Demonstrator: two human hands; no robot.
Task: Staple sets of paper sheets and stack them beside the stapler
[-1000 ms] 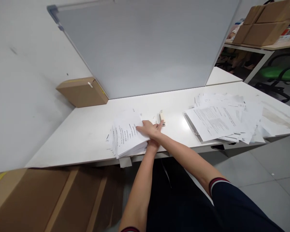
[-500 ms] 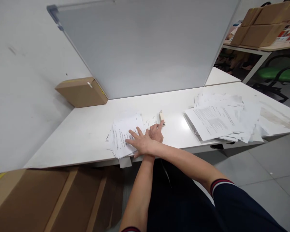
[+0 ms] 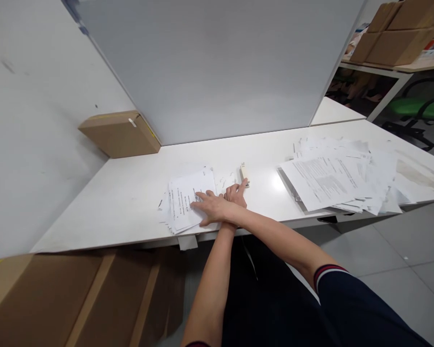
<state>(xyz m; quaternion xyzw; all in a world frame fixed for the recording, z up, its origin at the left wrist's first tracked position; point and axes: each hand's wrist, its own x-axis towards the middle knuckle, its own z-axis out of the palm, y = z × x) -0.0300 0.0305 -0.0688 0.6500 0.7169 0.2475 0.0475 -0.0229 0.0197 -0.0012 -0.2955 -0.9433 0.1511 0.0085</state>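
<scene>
My forearms cross at the wrists over the front edge of the white table (image 3: pixel 130 207). My right hand (image 3: pixel 213 207) reaches to the left and lies on a stack of printed papers (image 3: pixel 184 197), its fingers stretched out over the top sheet. Beneath its wrist passes my left arm, and my left hand (image 3: pixel 236 194) rests on the table just right of the stack. Its index finger points forward and touches the near end of a small cream stapler (image 3: pixel 244 174). The other left fingers are bent and partly hidden.
A loose, spread-out pile of printed papers (image 3: pixel 321 180) lies on the right. A cardboard box (image 3: pixel 119 135) stands at the back left, beside a large whiteboard (image 3: pixel 220 72). Large cardboard boxes (image 3: pixel 75 294) are below the table at the left. A green chair (image 3: pixel 412 108) is far right.
My right hand has shifted slightly to the right on the paper stack, and its fingers are closer together. My left index finger stays at the stapler. The view has moved a little.
</scene>
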